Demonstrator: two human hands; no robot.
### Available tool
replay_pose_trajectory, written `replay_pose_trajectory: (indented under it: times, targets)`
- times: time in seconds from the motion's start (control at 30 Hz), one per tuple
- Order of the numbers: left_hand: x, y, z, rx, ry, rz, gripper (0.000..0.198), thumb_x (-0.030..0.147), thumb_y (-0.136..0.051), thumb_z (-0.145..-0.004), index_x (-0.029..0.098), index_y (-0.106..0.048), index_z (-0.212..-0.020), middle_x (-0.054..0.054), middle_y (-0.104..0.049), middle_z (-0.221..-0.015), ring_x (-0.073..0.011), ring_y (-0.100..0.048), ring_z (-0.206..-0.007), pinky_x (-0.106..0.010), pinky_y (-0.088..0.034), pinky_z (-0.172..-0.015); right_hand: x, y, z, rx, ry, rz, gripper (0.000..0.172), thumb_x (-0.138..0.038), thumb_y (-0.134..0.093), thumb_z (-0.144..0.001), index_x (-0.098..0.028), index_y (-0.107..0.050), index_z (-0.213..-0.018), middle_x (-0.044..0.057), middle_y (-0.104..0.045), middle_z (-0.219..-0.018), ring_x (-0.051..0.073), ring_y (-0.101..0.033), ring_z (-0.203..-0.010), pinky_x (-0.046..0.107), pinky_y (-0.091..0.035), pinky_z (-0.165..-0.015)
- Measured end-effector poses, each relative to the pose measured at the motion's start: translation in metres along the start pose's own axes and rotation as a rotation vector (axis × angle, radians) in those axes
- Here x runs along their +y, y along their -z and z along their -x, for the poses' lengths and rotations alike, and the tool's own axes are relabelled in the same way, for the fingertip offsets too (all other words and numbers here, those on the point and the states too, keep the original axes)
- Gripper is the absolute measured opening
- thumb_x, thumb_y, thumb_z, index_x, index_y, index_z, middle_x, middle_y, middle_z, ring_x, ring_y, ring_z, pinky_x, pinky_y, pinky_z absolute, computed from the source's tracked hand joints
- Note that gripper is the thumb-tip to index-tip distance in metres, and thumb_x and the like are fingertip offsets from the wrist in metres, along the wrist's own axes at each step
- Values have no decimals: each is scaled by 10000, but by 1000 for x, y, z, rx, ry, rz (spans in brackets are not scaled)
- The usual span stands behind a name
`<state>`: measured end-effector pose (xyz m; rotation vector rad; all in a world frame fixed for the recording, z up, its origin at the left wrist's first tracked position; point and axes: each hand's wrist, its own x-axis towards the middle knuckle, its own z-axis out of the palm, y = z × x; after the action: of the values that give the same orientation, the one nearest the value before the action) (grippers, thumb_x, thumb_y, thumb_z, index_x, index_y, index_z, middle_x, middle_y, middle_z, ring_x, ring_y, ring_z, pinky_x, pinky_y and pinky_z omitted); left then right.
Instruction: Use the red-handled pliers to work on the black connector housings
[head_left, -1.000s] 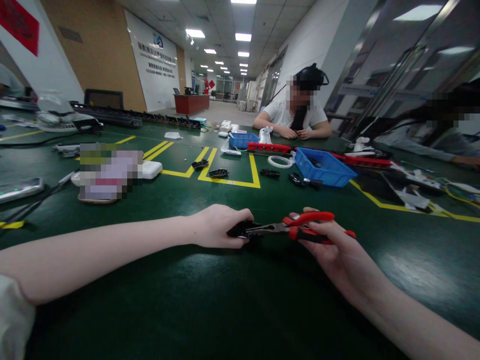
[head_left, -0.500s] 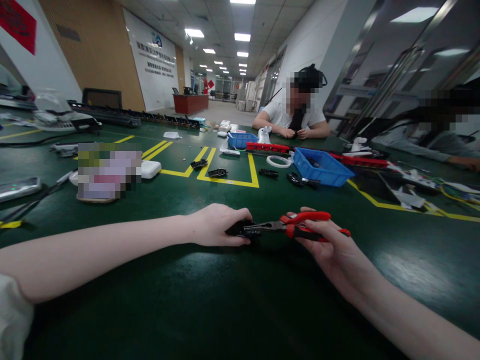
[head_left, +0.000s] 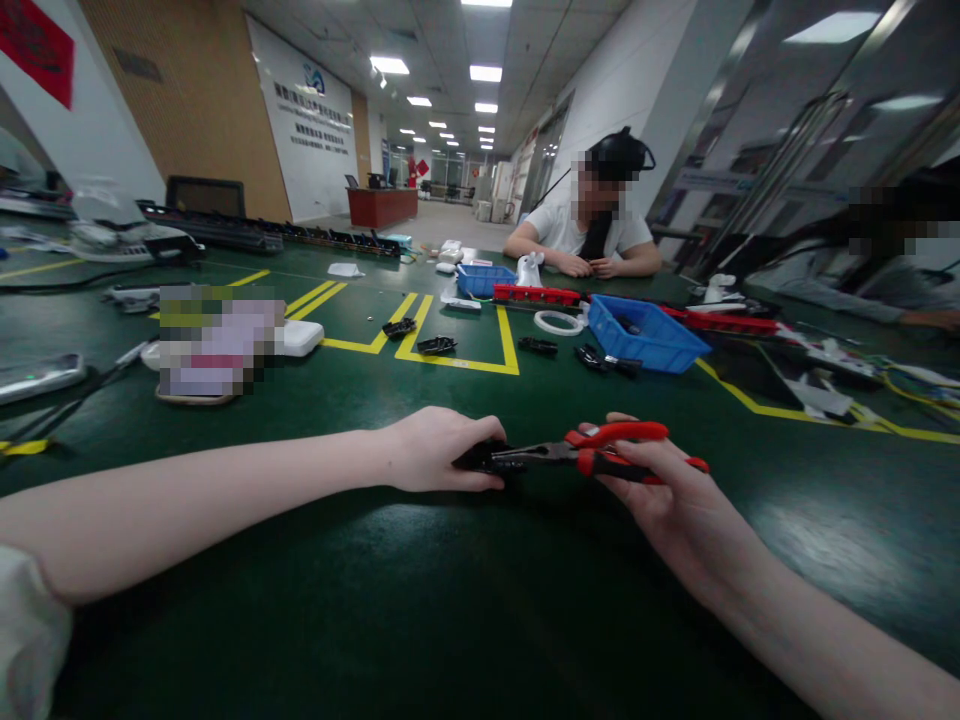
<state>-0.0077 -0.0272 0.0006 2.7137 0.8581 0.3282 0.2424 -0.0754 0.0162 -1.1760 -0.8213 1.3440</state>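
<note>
My left hand is closed on a small black part, with thumb above and fingers below; the palm hides much of it, and its exact kind does not show. My right hand grips red-handled needle-nose pliers. The plier tips point left and meet the right end of the black part; I cannot tell whether the jaws clamp it. Beyond the hands lie similar black pieces on the green table.
A blue bin and a roll of tape stand beyond my right hand. At left are a phone and a white case. Across the table a person sits with hands together; another person is at far right.
The pliers and my right hand have shifted slightly to the right. My left hand stays nearly in place, still holding the black part.
</note>
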Motion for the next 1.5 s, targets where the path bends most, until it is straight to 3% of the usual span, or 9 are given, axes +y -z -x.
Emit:
replay_pose_trajectory:
  times: [0.67, 0.97, 1.27, 1.5]
  targets:
    - [0, -1, 0, -1, 24, -26, 358, 406, -624, -900, 189, -505, -1159, -29, -679, -888, -189, -651, -741, -253, -436, -605, 2, 2, 0, -13, 20, 27, 447, -245, -784, -676, -212, -623, -1092, 61, -739, -1055, 245, -667, -1082, 351, -563, -921]
    - [-1, -2, 0, 0, 18, -3, 359, 408, -627, -894, 190, -513, -1154, -26, -679, -891, -184, -654, -746, -246, -437, -600, -1, 0, 2, 7, 11, 2, 375, -215, -753, -683, -222, -640, -1041, 42, -743, -1028, 242, -671, -1073, 397, -533, -976]
    - [-1, -1, 0, -2, 21, 1, 360, 412, -628, -894, 192, -511, -1155, -24, -680, -892, -184, -652, -749, -251, -440, -614, -2, -1, 3, 11, -21, -19, 348, -186, -741, -692, -190, -644, -1026, 73, -743, -1038, 224, -686, -1038, 296, -584, -868]
    - [-4, -3, 0, 15, 4, -4, 369, 414, -628, -890, 190, -513, -1160, -30, -680, -882, -186, -649, -733, -248, -428, -590, -1, -5, 5, 5, -31, 1, 346, -199, -754, -695, -190, -637, -1020, 67, -738, -1040, 234, -684, -1041, 316, -584, -882]
